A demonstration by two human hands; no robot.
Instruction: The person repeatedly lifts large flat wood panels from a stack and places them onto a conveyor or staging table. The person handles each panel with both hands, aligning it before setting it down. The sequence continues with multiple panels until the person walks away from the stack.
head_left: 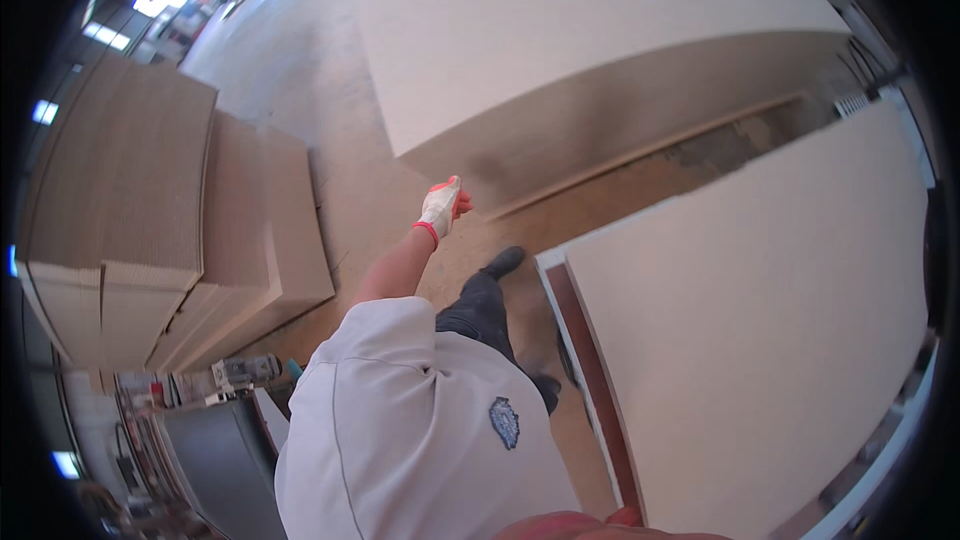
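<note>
My left hand (446,204) wears a white work glove with orange-red finger coating and a red cuff. Its fingers are curled in, and nothing shows in them. In view it lies just below the near corner of a large stack of pale boards (600,20); no contact can be made out. At the lower edge a reddish shape (610,525) lies beside the corner of a second pale board stack (760,320) on the right. It may be part of my right hand or arm, but its fingers cannot be made out.
Tall piles of brown sheets (120,170) stand on the left, beside a lower pile (285,220). My boot (503,262) is on the brown floor (345,155) between the stacks. A metal frame edge (580,370) runs along the right stack. Dark machinery (215,450) stands at lower left.
</note>
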